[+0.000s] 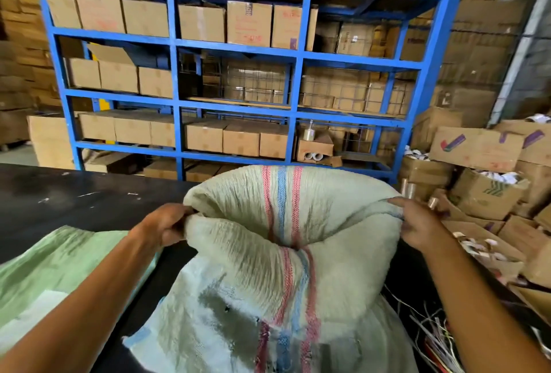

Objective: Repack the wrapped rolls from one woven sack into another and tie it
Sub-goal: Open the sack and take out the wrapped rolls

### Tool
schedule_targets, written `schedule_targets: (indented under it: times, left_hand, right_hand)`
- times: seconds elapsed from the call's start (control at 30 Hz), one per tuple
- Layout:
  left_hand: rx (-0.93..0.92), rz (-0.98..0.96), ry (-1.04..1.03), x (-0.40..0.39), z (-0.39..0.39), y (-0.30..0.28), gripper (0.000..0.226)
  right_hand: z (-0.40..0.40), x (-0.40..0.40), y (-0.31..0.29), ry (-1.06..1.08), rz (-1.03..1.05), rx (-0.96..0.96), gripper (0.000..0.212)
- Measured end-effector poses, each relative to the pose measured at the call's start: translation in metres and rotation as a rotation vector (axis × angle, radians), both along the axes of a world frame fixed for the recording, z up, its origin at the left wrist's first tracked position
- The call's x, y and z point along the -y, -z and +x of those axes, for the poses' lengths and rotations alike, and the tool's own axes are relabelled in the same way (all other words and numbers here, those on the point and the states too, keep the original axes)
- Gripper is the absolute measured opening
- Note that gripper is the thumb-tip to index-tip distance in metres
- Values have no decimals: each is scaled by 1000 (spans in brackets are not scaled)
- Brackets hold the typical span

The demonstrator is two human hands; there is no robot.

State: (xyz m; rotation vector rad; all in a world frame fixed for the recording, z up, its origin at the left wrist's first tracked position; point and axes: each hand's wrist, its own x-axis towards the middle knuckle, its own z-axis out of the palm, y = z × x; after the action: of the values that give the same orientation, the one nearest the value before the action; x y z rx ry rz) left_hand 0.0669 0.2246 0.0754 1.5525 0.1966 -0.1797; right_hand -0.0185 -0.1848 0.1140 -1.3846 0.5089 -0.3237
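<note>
Facing a blue rack (235,53) that fills the back of the view, its bays stacked with cartons (249,24); more cartons pile up on the right, some open with small rolls spilling out. A black table (74,193) runs across in front of me.

My sack (286,253) stands on the table, dead centre, pale woven fabric with red and blue stripes down the middle. Its top is folded over and bulging, the mouth pulled wide between my two hands. Dirty grey patches and small holes show on the lower front. Can't see the rolls inside; fabric hides the contents.

A second sack (59,256), pale green, lies flat on the table at my left, partly under my left forearm.

Loose strings (429,331) lie in a tangle at lower right, just beside the striped sack's base.

My left hand (167,223) is clamped on the sack's left rim, fingers curled round a bunched fold. My right hand (417,220) pinches the right rim, thumb on top, fingers curled under the edge. Both arms are extended, hands well apart, fabric taut between them.
</note>
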Motion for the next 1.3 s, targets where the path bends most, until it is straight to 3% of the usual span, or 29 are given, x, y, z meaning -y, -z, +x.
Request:
schedule_targets:
  times: [0.1, 0.13, 0.2, 0.23, 0.37, 0.47, 0.57, 0.73, 0.8, 0.87, 0.93, 1.03, 1.1, 1.17, 1.23, 1.3]
  left_hand:
    - [-42, -256, 8, -4, -18, -6, 33]
    - [-51, -297, -8, -14, -19, -6, 30]
    - [-76, -320, -65, -36, -21, -4, 23]
    - [-64, -302, -81, -43, -21, -4, 25]
    - [11, -355, 1, -41, -24, 6, 33]
    - [58, -361, 100, -42, -28, 12, 39]
    - [62, -258, 149, -40, -24, 14, 50]
    - [124, -237, 186, -34, -20, 22, 58]
    - [190, -104, 227, -32, -18, 27, 54]
    - [277, 238, 140, -29, -14, 36, 42]
    - [323, 482, -63, -29, -5, 44, 30]
    - [289, 741, -278, -34, 2, 49, 37]
    - [196, 610, -274, -31, -4, 44, 28]
    - [98, 194, -222, -26, -11, 33, 13]
    - [-12, -182, -86, -25, -21, 17, 13]
    - [-41, -362, -27, -34, -22, 10, 16]
  right_hand:
    - [-21, 3, 4, -89, 118, -13, 17]
    - [-28, 21, 9, -82, 157, 9, 33]
    - [-35, 64, 27, -23, 219, -3, 88]
    - [-40, 76, 29, -7, 208, -31, 97]
    - [-52, 53, 10, -49, -4, -48, 49]
    - [-50, 40, 5, 70, -471, -107, 51]
    - [-48, 42, 4, 152, -758, -148, 53]
    - [-34, 41, 11, 277, -945, -189, 47]
    - [-27, 33, 13, 316, -935, -165, 43]
    - [-19, 25, 16, 326, -831, -173, 42]
    - [-10, 21, 19, 288, -611, -201, 44]
    - [-1, 15, 19, 213, -239, -162, 34]
    - [-6, 5, 15, 146, -137, -173, 19]
    - [-11, 1, 14, 78, -77, -196, 19]
    - [-25, 8, 12, -1, -8, -177, 21]
    - [-36, 33, 7, -3, 86, -123, 30]
